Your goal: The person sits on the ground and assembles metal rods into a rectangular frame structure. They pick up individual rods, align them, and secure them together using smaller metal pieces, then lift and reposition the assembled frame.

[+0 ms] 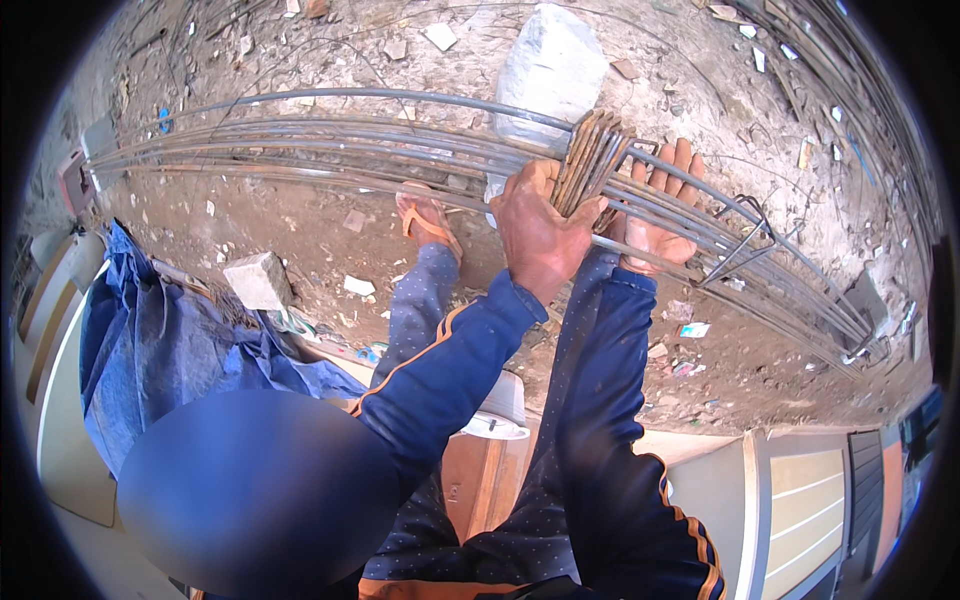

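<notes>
Several long steel rebars (330,140) run side by side across the view in front of me. A tight bundle of rusty bent stirrups (592,150) is gathered around them right of the middle. My left hand (545,225) is closed on the near left side of this bundle, thumb and fingers against the stirrups. Just to its right, my right hand (655,215) has its palm turned up beneath the bars, its fingers stretched out. Farther right, a single dark stirrup (745,240) sits apart from the bundle on the bars.
A big whitish stone (550,75) lies behind the bars. My sandalled foot (430,215) stands on the dirt near them. A concrete block (258,281) and a blue tarp (170,340) are at left. More long rods (830,70) lie at the far right.
</notes>
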